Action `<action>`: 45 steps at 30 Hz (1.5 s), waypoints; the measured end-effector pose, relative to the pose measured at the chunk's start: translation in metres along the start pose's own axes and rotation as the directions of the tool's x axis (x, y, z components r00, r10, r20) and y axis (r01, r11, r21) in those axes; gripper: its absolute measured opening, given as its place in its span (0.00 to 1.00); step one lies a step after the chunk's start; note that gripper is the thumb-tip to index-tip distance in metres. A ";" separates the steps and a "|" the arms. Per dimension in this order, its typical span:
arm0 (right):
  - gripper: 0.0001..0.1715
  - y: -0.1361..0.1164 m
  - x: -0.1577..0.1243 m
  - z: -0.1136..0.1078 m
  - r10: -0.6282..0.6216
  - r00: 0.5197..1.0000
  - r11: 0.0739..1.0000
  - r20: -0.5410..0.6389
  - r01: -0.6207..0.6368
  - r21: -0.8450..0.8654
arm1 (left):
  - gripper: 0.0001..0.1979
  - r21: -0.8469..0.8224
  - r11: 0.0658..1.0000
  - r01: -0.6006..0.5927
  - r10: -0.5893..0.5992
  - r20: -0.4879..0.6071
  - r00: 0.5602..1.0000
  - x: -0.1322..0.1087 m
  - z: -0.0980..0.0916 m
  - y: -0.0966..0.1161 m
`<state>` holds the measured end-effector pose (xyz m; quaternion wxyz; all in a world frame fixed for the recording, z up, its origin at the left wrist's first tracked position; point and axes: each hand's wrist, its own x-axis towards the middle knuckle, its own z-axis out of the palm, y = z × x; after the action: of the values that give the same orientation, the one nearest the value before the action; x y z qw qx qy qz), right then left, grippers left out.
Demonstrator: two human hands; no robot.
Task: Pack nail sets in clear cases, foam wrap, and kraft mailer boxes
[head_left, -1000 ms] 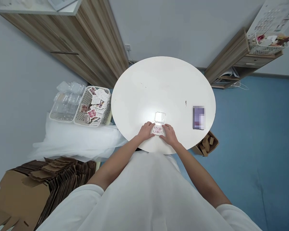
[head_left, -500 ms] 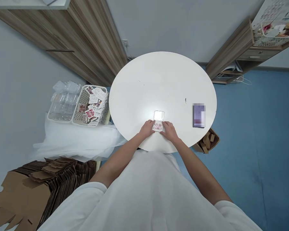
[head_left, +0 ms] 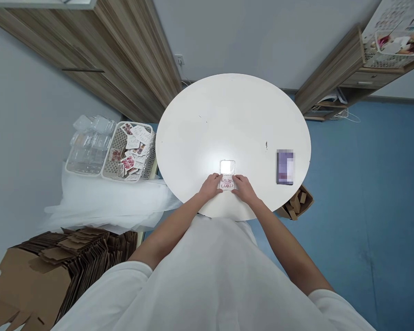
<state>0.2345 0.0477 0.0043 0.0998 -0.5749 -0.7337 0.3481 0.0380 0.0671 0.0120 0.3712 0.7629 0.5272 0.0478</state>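
Two hands were seen meeting at the near edge of the table, both closed lightly on one small clear case (head_left: 227, 175). The left hand (head_left: 211, 186) was curled against the case's left side, the right hand (head_left: 244, 188) against its right side, so that the case was gripped between the fingertips. The case, of thin glossy plastic and rectangular with rounded corners, was laid flat on the table with its hinged lid (head_left: 227, 166) thrown open away from the person; small pink pieces were set in rows in the lower half. Too little detail was shown for the pieces to be named.

The table (head_left: 234, 110) was round, white and smooth, with a bright glare about the case. A flat purple rectangle (head_left: 284, 167) was placed well apart to the right, near the rim.

To the left, on a surface draped in white cloth (head_left: 106, 200), a perforated white basket (head_left: 150, 161) of printed cards was set just beside a tray of clear plastic shells (head_left: 86, 147). Flattened brown corrugated cartons (head_left: 55, 257) were stacked in the lower left corner. A small open cardboard box (head_left: 296, 202) was left on the blue floor (head_left: 365, 193) by the table's right edge.
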 end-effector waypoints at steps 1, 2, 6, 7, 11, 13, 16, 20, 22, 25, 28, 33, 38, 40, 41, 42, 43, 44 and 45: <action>0.38 0.000 -0.001 0.000 0.004 1.000 1.000 -0.002 -0.004 0.009 | 0.34 -0.005 1.000 0.000 0.000 -0.003 1.000 0.000 0.000 0.001; 0.38 -0.001 -0.002 0.000 0.009 1.000 1.000 -0.005 -0.009 0.022 | 0.34 -0.013 1.000 0.003 -0.003 -0.007 1.000 -0.001 0.000 0.001; 0.39 -0.004 -0.010 0.001 0.086 0.996 0.985 -0.031 -0.081 0.155 | 0.37 -0.083 0.993 0.082 -0.086 -0.044 0.995 -0.010 0.004 0.005; 0.39 -0.005 -0.013 0.001 0.135 0.990 0.968 -0.034 -0.125 0.220 | 0.36 -0.120 0.985 0.121 -0.128 -0.048 0.991 -0.014 0.006 0.006; 0.37 -0.011 -0.018 0.003 0.353 0.935 0.814 0.016 -0.315 0.488 | 0.29 -0.314 0.909 0.274 -0.294 -0.020 0.955 -0.027 0.015 0.007; 0.36 -0.014 -0.016 0.005 0.392 0.919 0.755 0.045 -0.350 0.554 | 0.26 -0.395 0.864 0.311 -0.343 -0.012 0.939 -0.029 0.018 0.007; 0.35 -0.018 -0.011 0.010 0.404 0.914 0.737 0.039 -0.351 0.577 | 0.23 -0.476 0.813 0.335 -0.392 -0.024 0.919 -0.027 0.020 0.009; 0.33 -0.022 -0.008 0.013 0.415 0.908 0.710 0.057 -0.363 0.603 | 0.18 -0.564 0.747 0.352 -0.456 -0.050 0.888 -0.027 0.020 0.009; 0.30 -0.024 -0.010 0.013 0.409 0.908 0.688 0.093 -0.373 0.623 | 0.16 -0.628 0.697 0.346 -0.481 -0.051 0.875 -0.031 0.018 0.008; 0.28 -0.032 -0.016 0.011 0.382 0.919 0.669 0.100 -0.350 0.656 | 0.15 -0.724 0.609 0.323 -0.496 -0.030 0.868 -0.042 0.011 0.005; 0.26 -0.046 -0.023 0.005 0.365 0.930 0.645 0.050 -0.291 0.707 | 0.15 -0.795 0.527 0.301 -0.474 0.019 0.880 -0.051 -0.004 0.004; 0.25 -0.076 -0.033 -0.010 0.377 0.925 0.585 -0.037 -0.207 0.785 | 0.16 -0.839 0.492 0.232 -0.381 0.032 0.924 -0.059 -0.035 0.006; 0.23 -0.092 -0.040 -0.022 0.389 0.915 0.490 -0.104 -0.110 0.865 | 0.20 -0.885 0.434 0.167 -0.239 0.065 0.969 -0.064 -0.058 0.008; 0.23 -0.095 -0.042 -0.027 0.389 0.918 0.443 -0.075 -0.115 0.889 | 0.21 -0.898 0.402 0.179 -0.204 0.102 0.974 -0.067 -0.065 0.009; 0.24 -0.096 -0.042 -0.030 0.379 0.924 0.418 -0.045 -0.127 0.899 | 0.21 -0.905 0.382 0.184 -0.190 0.118 0.975 -0.068 -0.068 0.010; 0.25 -0.096 -0.042 -0.033 0.363 0.932 0.394 -0.011 -0.142 0.908 | 0.21 -0.914 0.360 0.188 -0.175 0.132 0.976 -0.070 -0.070 0.011; 0.26 -0.097 -0.041 -0.035 0.343 0.939 0.370 0.022 -0.157 0.916 | 0.21 -0.922 0.336 0.190 -0.158 0.144 0.977 -0.071 -0.072 0.012; 0.27 -0.098 -0.040 -0.038 0.323 0.945 0.347 0.049 -0.167 0.923 | 0.20 -0.931 0.310 0.193 -0.138 0.157 0.978 -0.073 -0.075 0.013; 0.27 -0.099 -0.038 -0.041 0.310 0.949 0.324 0.064 -0.169 0.931 | 0.20 -0.938 0.285 0.197 -0.118 0.169 0.978 -0.074 -0.076 0.014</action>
<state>0.1921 0.0195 0.1062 0.3990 -0.5403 -0.3084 0.6736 -0.0195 0.0422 0.0990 0.7693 0.3419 0.4568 0.2874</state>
